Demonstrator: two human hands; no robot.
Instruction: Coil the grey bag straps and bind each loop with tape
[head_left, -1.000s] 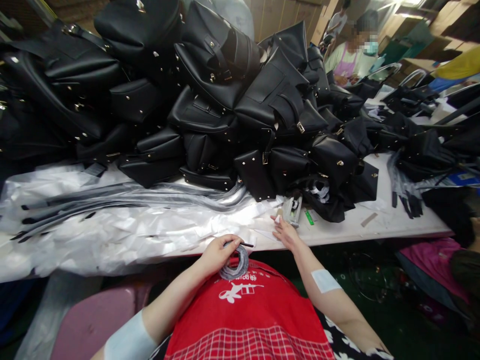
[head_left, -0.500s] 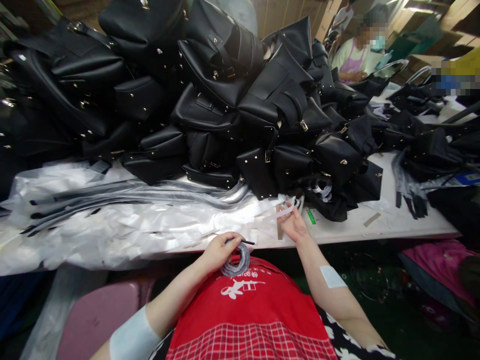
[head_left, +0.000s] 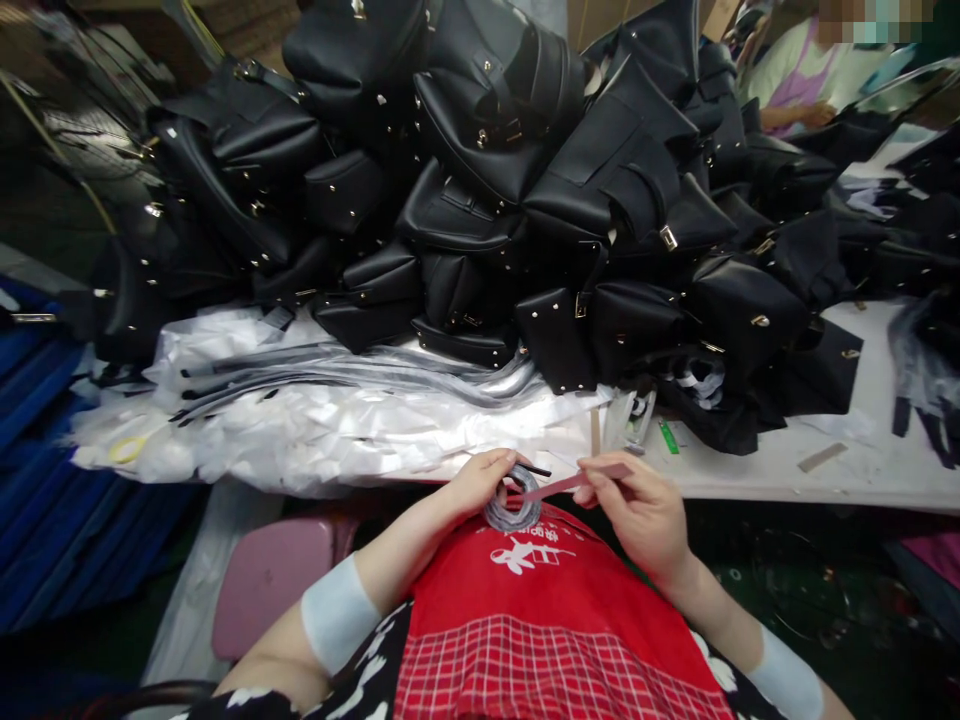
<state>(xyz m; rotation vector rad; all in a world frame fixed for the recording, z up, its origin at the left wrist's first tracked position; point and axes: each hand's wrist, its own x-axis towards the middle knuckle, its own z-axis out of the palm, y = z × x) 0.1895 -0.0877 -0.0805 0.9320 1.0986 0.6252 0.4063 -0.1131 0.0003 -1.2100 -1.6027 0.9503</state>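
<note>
My left hand [head_left: 480, 480] is closed on a coiled strap wrapped in clear plastic [head_left: 513, 508], held just above my red apron [head_left: 555, 620]. The strap's black end [head_left: 534, 468] sticks out to the right. My right hand [head_left: 641, 505] pinches a thin flat strip [head_left: 574, 483] that points left toward the coil. Both hands are close together in front of the table edge.
A big heap of black handbags [head_left: 525, 180] fills the white table [head_left: 825, 480]. Long plastic-wrapped straps [head_left: 337, 370] lie on crumpled plastic sheets [head_left: 315, 430] at the left. A green small item [head_left: 666, 436] lies by the bags. Another person [head_left: 795, 80] works at the back right.
My right hand has come back from the table with a thin strip and now sits beside the coil. The view has shifted to the left.
</note>
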